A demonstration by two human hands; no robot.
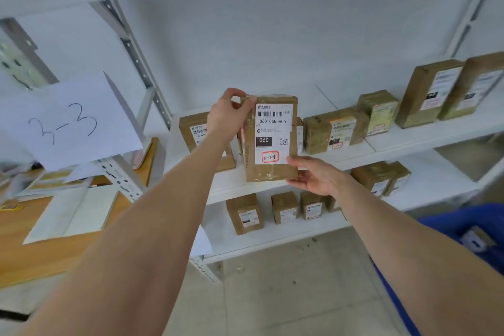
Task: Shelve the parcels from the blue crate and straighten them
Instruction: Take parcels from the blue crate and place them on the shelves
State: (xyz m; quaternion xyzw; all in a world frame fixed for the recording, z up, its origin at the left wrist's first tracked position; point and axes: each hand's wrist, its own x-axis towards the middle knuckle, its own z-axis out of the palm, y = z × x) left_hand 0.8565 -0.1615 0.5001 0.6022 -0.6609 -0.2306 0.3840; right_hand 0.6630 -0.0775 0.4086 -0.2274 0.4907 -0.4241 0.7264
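Observation:
A flat brown cardboard parcel [270, 172] with a white shipping label stands upright at the front of the middle white shelf [409, 142]. My left hand [227, 114] grips its top left corner, fingers curled over the edge. My right hand [313, 174] holds its bottom right corner, thumb on the front and fingers behind. Other brown parcels stand on the same shelf: one behind my left wrist [192, 131], one to the right [332, 128] and taller ones at the far right [431, 93]. The blue crate [463, 224] shows at the lower right, partly hidden by my right arm.
Several small parcels [245, 213] stand on the lower shelf [272, 237]. A paper sign marked 3-3 [65, 123] hangs on the grey upright at left. A wooden table [27, 254] with papers lies beyond it. Tiled floor runs below the shelves.

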